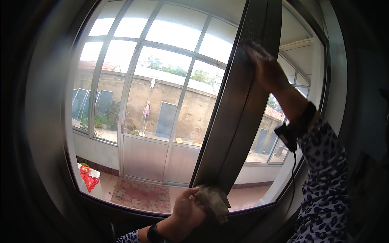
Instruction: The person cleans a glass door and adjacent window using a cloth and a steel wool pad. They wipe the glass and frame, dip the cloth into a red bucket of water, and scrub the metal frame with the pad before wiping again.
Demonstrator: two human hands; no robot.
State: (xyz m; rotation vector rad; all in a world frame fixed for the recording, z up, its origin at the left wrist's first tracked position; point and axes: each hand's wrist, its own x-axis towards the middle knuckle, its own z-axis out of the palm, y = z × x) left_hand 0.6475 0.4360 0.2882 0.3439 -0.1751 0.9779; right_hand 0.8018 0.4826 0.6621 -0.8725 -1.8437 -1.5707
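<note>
A wide dark metal window upright (232, 121) slants through the middle of the view, between two glass panes. Near its lower end my left hand (187, 211) grips a crumpled greyish-brown cloth (214, 202), thumb uppermost. My right hand (269, 71) reaches high up and touches the upright's upper part. Its fingers are blurred and a whitish, wet-looking patch covers them, so I cannot tell if they hold something. Small pale droplets or specks dot the metal just above that hand.
A black device with a cable (285, 136) hangs by my right wrist. Beyond the glass are a metal-framed glazed porch with a door (144, 158), a floral mat (141, 194), and a white container (95, 182) with red items. A courtyard wall (194, 104) stands farther out.
</note>
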